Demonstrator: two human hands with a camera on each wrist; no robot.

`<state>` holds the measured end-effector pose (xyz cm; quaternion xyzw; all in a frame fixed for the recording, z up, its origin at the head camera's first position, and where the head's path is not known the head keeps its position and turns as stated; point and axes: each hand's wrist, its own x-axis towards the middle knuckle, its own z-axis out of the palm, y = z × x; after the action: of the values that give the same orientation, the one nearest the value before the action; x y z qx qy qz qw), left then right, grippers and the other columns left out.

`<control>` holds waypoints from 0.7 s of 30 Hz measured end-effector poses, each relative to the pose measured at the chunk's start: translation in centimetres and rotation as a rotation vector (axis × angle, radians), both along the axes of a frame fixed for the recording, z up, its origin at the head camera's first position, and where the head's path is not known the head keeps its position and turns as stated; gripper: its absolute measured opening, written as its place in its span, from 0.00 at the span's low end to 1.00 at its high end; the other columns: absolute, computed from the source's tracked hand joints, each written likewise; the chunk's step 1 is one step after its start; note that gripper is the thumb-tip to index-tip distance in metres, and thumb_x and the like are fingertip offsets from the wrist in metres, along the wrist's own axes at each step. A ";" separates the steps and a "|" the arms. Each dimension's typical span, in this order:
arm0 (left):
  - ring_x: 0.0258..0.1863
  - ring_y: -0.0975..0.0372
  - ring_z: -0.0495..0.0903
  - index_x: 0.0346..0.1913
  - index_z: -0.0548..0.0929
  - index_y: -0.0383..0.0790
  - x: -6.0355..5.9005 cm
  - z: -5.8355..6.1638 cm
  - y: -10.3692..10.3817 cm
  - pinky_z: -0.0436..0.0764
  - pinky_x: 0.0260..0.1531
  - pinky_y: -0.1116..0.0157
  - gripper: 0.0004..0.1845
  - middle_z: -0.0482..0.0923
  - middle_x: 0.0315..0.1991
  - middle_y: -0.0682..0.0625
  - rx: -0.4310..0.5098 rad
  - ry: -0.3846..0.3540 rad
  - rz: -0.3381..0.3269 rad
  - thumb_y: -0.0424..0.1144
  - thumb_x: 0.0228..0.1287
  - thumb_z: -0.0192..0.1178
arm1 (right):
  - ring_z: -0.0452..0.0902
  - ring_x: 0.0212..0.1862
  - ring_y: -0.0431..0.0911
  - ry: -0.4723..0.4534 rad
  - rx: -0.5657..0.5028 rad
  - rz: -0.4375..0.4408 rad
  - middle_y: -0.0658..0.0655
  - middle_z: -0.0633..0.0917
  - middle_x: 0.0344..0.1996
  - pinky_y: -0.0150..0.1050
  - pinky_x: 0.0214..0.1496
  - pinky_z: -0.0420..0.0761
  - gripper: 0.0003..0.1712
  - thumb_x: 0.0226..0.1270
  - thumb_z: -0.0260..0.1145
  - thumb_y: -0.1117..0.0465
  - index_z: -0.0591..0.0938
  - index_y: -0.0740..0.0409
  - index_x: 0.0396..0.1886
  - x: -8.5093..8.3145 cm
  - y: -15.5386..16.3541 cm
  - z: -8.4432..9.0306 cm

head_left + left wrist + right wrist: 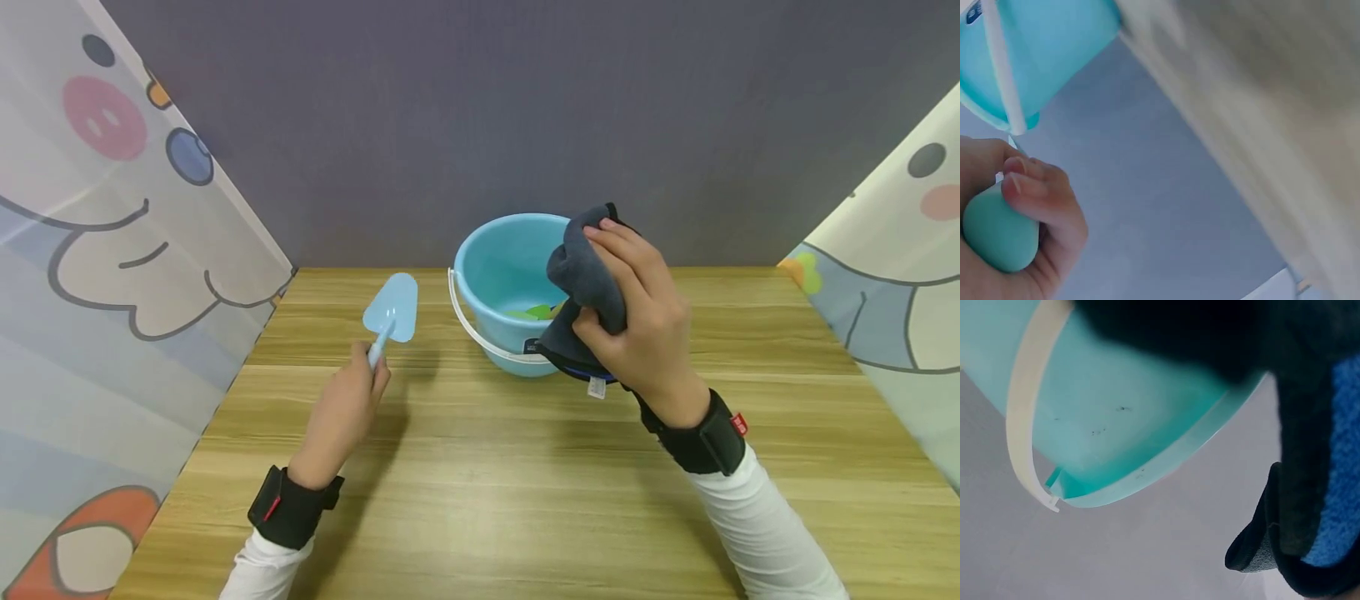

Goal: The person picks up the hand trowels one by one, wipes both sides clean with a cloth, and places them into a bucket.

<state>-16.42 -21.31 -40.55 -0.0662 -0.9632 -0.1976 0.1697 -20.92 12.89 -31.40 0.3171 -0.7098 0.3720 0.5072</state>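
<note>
My left hand (345,408) grips the handle of a light blue toy shovel (393,308), its blade raised and pointing away from me, left of the bucket. In the left wrist view the rounded turquoise handle end (1002,230) sits inside the curled fingers (1047,200). My right hand (648,321) holds a bunched dark grey cloth (592,275) with black edging and a small white tag. The cloth overlaps the right front rim of the light blue bucket (517,333) in the head view. Bright blue fabric (1341,462) shows on the cloth's other side in the right wrist view.
Green and yellow pieces (538,312) lie inside the bucket. Its white handle (480,333) hangs down over the front. The wooden table (465,483) meets a grey wall (480,108) at the back, with cartoon-print curtains (112,292) on both sides.
</note>
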 end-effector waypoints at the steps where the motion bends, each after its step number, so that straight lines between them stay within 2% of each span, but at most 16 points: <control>1: 0.09 0.64 0.61 0.50 0.70 0.28 0.0 0.3 0.2 0.58 0.08 0.70 0.13 0.63 0.16 0.50 -0.022 0.036 0.002 0.38 0.80 0.47 | 0.80 0.64 0.56 0.001 0.003 0.001 0.64 0.86 0.56 0.42 0.73 0.74 0.27 0.52 0.61 0.63 0.85 0.66 0.54 0.0 0.0 0.0; 5: 0.08 0.63 0.59 0.50 0.72 0.28 -0.2 1.7 0.9 0.56 0.09 0.69 0.13 0.63 0.14 0.50 -0.085 0.143 0.010 0.38 0.79 0.50 | 0.80 0.64 0.56 0.004 0.015 0.005 0.64 0.86 0.56 0.41 0.73 0.74 0.27 0.52 0.61 0.64 0.85 0.66 0.54 0.1 0.0 0.0; 8: 0.08 0.62 0.59 0.50 0.72 0.28 -0.3 2.6 1.4 0.55 0.09 0.68 0.13 0.64 0.14 0.49 -0.107 0.176 0.021 0.38 0.78 0.51 | 0.80 0.65 0.56 0.007 0.017 0.009 0.64 0.86 0.56 0.42 0.73 0.74 0.27 0.52 0.60 0.64 0.85 0.66 0.55 0.2 0.0 0.1; 14: 0.08 0.60 0.61 0.50 0.73 0.29 -0.3 4.0 2.0 0.56 0.09 0.66 0.14 0.65 0.13 0.48 -0.130 0.206 0.049 0.41 0.77 0.52 | 0.80 0.64 0.56 0.018 0.017 0.019 0.63 0.86 0.56 0.43 0.72 0.74 0.27 0.54 0.60 0.63 0.85 0.65 0.55 0.2 -0.1 0.2; 21: 0.08 0.59 0.60 0.53 0.73 0.30 -0.6 5.6 2.9 0.55 0.09 0.65 0.16 0.67 0.14 0.48 -0.145 0.225 0.046 0.42 0.78 0.51 | 0.80 0.63 0.56 0.034 0.025 0.017 0.63 0.86 0.55 0.44 0.71 0.75 0.26 0.55 0.59 0.62 0.86 0.64 0.55 0.2 -0.2 0.1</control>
<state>-17.00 -18.39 -34.99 -0.0779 -0.9511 -0.1150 0.2759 -20.71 12.71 -31.31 0.3357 -0.7029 0.3622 0.5119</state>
